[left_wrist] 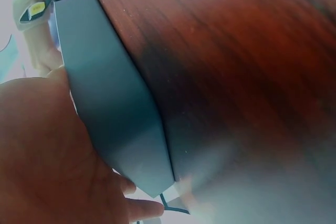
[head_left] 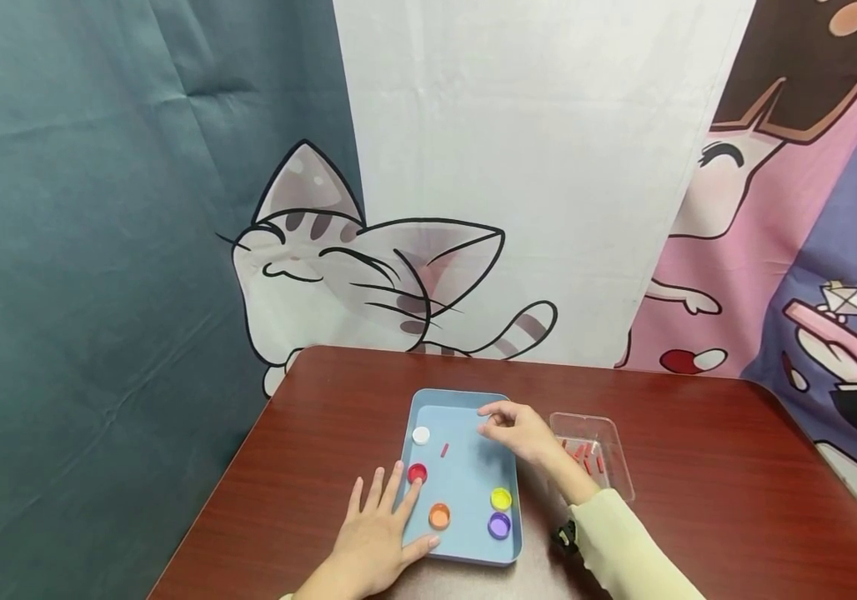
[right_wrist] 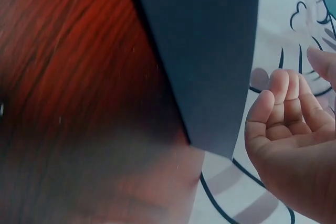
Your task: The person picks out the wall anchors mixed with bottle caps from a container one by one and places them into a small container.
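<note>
A light blue tray (head_left: 466,546) lies on the table. Along its left side my left hand (head_left: 374,533) is spread with straight fingers, palm by the rim; the index fingertip overlaps the near edge of a red cap (head_left: 417,472). Above the tray's right rim hovers my right hand (head_left: 522,431), its fingers loosely bent; the right wrist view shows a gap between thumb and fingers (right_wrist: 281,98) and nothing held. One short red stick (head_left: 444,450) lies on the tray floor between the hands. A white cap (head_left: 421,435) and an orange cap (head_left: 439,516) sit on the left.
On the tray's near right are a yellow cap (head_left: 501,499) and a purple cap (head_left: 499,526). Right of the tray, partly behind my right forearm, stands a clear plastic box (head_left: 616,442) with several red sticks (head_left: 587,460). The brown table (head_left: 323,417) ends at a printed cloth backdrop (head_left: 548,167).
</note>
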A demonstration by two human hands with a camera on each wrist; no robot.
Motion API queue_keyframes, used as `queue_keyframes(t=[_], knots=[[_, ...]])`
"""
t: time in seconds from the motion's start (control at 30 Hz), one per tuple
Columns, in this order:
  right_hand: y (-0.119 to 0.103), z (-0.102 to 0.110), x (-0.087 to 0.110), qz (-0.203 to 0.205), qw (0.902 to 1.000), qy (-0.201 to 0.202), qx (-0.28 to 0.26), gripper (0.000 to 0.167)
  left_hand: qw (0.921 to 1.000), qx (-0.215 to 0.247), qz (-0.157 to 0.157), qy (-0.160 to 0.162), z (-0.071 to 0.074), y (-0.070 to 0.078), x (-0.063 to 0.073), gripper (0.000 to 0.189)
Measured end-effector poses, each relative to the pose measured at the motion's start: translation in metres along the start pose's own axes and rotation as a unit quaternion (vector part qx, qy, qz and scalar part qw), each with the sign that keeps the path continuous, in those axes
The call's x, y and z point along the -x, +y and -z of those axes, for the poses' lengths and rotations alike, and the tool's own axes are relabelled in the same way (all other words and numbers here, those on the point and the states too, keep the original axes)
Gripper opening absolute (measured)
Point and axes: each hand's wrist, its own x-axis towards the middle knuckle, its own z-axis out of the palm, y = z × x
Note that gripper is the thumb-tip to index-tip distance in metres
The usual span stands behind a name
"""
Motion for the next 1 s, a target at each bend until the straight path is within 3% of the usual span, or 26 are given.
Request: queue_keyframes(t=[0.47,0.6,0.77,1.0], knots=[[-0.003,-0.037,-0.007,-0.003,0.9993,0.008,0.036,0.039,1.0000,-0.005,-0.007,-0.002,0.000,-0.001,-0.002,0.086],[-0.001,-0.045,-0.008,0.007,0.9990,0.001,0.043,0.040,1.0000,-0.004,-0.007,-0.004,0.000,-0.001,-0.001,0.086],[0.001,-0.053,-0.009,-0.010,0.9984,-0.019,0.052,0.045,0.9999,-0.002,-0.010,-0.005,-0.001,-0.002,-0.001,0.086],[0.002,-0.063,-0.012,-0.007,0.9918,-0.031,0.124,0.045,0.9999,-0.004,-0.013,0.002,0.000,-0.003,-0.001,0.085]])
